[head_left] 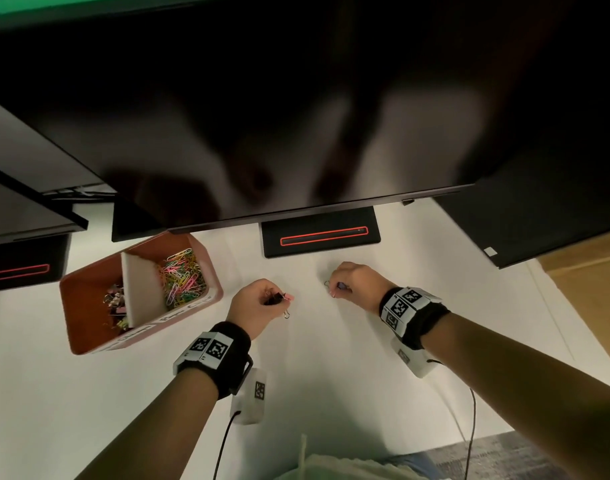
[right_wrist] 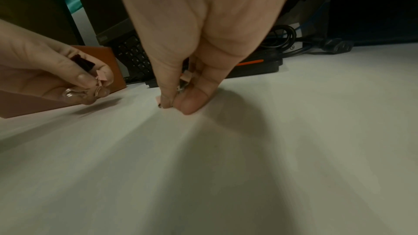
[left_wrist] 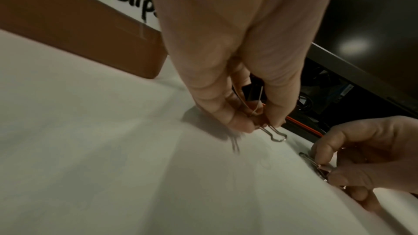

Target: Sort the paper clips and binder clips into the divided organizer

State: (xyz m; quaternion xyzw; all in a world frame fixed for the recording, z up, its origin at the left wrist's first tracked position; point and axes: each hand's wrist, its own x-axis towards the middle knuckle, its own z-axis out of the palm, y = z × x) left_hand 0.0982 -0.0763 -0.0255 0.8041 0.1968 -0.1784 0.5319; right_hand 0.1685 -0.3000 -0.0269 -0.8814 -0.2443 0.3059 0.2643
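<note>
The pink divided organizer (head_left: pixel 88 341) stands on the white desk at the left; its right compartment holds coloured paper clips (head_left: pixel 182 277), its left one binder clips (head_left: pixel 114 303). My left hand (head_left: pixel 262 301) hovers right of the organizer and grips a black and a pink binder clip (head_left: pixel 279 298), whose wire handle (left_wrist: pixel 274 134) sticks out below the fingers. My right hand (head_left: pixel 345 284) is down on the desk, fingertips pinching a binder clip (right_wrist: pixel 184 82) with a pale body and wire handles (left_wrist: pixel 313 164). Most of that clip is hidden by the fingers.
A large dark monitor (head_left: pixel 262 116) overhangs the back of the desk, its stand base (head_left: pixel 320 235) with a red line just beyond my hands. A keyboard (right_wrist: pixel 133 54) and cables (right_wrist: pixel 285 37) lie behind. Another monitor base (head_left: pixel 19 268) is at far left.
</note>
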